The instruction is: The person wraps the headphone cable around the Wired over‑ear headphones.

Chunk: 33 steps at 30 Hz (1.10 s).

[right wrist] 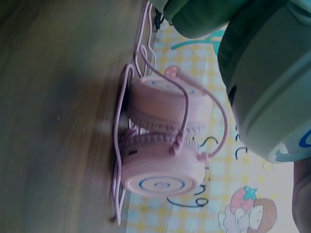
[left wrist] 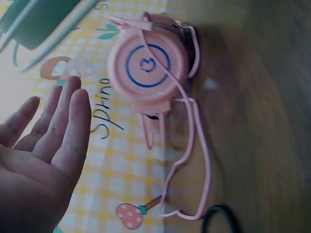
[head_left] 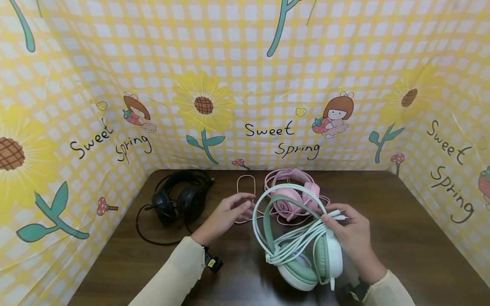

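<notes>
Above the table, my right hand [head_left: 354, 229] grips white-and-mint headphones [head_left: 334, 255] by the band and the bundled white cable [head_left: 302, 242], whose plug ends [head_left: 337, 214] stick out by the fingers. The ear cups hang downward. My left hand [head_left: 229, 212] is held to the left of them with its fingers extended and nothing in it; its palm also shows in the left wrist view. Behind the mint pair, pink headphones [head_left: 285, 206] lie on the table, partly covered in the head view. A mint ear cup [right wrist: 272, 87] fills the right wrist view's upper right.
Black headphones [head_left: 191, 204] with a looped black cord [head_left: 141, 233] lie on the back left of the dark wooden table [head_left: 402, 246]. A pink cable loop [head_left: 246, 176] stretches left from the pink pair. Checked yellow cloth [head_left: 245, 93] walls the back and sides.
</notes>
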Motion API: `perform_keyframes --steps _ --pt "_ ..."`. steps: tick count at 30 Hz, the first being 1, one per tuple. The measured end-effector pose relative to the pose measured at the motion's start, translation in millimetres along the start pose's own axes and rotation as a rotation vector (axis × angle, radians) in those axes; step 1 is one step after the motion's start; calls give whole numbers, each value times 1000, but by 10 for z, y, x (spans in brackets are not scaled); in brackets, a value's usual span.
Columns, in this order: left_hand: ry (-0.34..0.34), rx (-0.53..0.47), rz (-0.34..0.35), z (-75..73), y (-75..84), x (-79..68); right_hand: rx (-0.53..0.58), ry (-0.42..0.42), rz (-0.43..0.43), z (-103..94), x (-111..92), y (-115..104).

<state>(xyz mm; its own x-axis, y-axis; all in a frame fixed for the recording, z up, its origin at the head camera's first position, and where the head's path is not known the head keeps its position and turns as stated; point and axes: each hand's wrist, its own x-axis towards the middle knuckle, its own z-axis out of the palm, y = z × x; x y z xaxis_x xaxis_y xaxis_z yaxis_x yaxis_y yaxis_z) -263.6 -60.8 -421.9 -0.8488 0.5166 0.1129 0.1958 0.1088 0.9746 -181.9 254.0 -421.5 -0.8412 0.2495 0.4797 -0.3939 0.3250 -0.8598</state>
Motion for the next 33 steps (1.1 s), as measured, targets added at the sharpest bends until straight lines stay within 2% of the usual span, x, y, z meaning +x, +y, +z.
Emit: perform_keyframes --steps 7,13,18,21,33 --pt "43 -4 -92 22 -187 166 63 33 45 -151 92 62" --pt "79 7 -112 6 -312 286 95 72 117 -281 151 139" --pt "101 19 -149 2 -339 383 153 90 151 -394 199 217" --pt "92 14 -179 -17 -421 470 168 112 160 -449 215 245" --pt "49 20 -260 6 -517 797 213 243 171 -624 338 275"
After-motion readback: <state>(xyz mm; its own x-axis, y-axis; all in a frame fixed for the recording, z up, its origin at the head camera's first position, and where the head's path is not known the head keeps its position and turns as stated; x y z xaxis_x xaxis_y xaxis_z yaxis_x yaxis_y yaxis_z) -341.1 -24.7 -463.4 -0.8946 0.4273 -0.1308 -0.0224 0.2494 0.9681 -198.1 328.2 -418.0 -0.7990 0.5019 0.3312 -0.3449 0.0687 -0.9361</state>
